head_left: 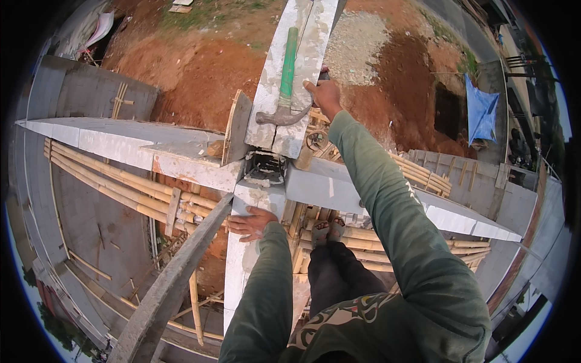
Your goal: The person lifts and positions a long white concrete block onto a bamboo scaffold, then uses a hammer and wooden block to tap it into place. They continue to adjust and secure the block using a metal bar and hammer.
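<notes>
My left hand [252, 224] lies with its fingers spread on top of the near block wall [239, 260], just short of the junction. Farther out, my right hand [325, 97] is at the right edge of the far block wall [305, 45], fingers curled. A dark object [324, 73] shows beyond it, too hidden to name. On that far wall lies a claw hammer [288, 75] with a green handle, its head toward me. Between the two walls sits a dark square column opening [265, 168] with rough mortar around its rim.
Block walls run off to the left [115, 143] and right [387, 193]. A board [236, 127] stands upright beside the opening; a long timber [175, 278] slants past my left arm. Bamboo poles [115, 181] form scaffolding below, under my feet [327, 231]. Red soil [200, 72] lies far down.
</notes>
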Available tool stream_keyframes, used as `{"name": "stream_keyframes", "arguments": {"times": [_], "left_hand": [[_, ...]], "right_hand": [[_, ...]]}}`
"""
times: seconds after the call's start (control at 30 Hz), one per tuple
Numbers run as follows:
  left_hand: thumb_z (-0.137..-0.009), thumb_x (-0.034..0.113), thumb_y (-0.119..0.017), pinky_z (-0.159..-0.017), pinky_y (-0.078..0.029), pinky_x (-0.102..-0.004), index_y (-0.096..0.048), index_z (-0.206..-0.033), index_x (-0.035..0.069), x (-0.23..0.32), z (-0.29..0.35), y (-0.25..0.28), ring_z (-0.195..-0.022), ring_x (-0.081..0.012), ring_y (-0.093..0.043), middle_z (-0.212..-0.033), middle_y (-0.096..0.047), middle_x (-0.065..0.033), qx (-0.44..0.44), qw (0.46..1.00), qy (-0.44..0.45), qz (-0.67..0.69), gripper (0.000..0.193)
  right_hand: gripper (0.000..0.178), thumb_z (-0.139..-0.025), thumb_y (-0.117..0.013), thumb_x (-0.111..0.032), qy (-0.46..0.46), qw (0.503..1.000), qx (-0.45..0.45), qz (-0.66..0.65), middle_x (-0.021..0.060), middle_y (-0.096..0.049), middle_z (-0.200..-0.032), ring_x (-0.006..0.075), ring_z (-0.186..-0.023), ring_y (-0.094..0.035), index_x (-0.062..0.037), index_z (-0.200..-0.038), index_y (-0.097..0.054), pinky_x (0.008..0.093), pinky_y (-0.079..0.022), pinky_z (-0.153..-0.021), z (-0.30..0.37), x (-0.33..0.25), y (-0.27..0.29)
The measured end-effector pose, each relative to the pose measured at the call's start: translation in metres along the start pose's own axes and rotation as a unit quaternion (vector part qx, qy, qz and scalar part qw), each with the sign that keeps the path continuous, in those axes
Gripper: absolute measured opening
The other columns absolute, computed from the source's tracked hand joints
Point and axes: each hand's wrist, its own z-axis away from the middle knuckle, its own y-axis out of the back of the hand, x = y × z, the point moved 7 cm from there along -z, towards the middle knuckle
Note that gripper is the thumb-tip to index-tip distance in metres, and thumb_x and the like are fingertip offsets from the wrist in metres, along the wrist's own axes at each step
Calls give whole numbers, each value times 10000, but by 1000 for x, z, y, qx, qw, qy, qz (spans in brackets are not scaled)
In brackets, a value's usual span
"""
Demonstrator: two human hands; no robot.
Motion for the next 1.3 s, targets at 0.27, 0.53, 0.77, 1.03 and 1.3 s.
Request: {"name": "stream_keyframes", "arguments": {"times": [0.27, 0.53, 0.77, 1.03, 1.3], "left_hand": [[-961, 589, -255, -1097, -168, -611, -264, -1512, 108, 0, 1, 1, -1456, -275, -203, -1577, -222, -86, -1, 1000, 8, -14, 732], [-964, 568, -292, -1078, -216, -621, -297, -1490, 86, 1, 0, 1, -1437, -265, -236, -1551, -265, -85, -10, 998, 10, -67, 714], [-958, 552, -316, -1075, -220, -627, -307, -1485, 90, 3, 1, 6, -1439, -256, -234, -1543, -282, -83, 1, 999, 4, -45, 702], [-947, 559, -336, -1097, -202, -620, -309, -1484, 108, 1, -1, 3, -1453, -244, -213, -1556, -267, -73, -7, 999, 20, -41, 702], [-943, 516, -353, -1097, -182, -630, -281, -1499, 97, 4, 0, 7, -1457, -263, -195, -1560, -248, -83, -28, 999, 20, -7, 700]], "right_hand": [[507, -806, -699, -457, -66, 986, -45, -145, 180, -674, -685, 261, -679, -691, 43, -723, -675, 395, -537, -617, 7, 4, 0], [384, -890, -632, -339, -128, 917, -81, -369, 66, -613, -722, 134, -702, -614, 26, -772, -625, 285, -522, -676, 36, 31, -1], [627, -857, -687, -261, -33, 914, -132, -382, 145, -618, -1176, 213, -1028, -596, 40, -1362, -471, 313, -467, -913, 124, 35, -42], [740, -855, -700, -285, -11, 946, -147, -288, 204, -560, -1289, 255, -1144, -566, 79, -1411, -376, 332, -442, -972, 120, 37, -44], [725, -891, -602, -474, -116, 941, -216, -235, 275, -572, -1237, 343, -1148, -565, 116, -1295, -484, 388, -429, -972, 122, 67, -78]]}}
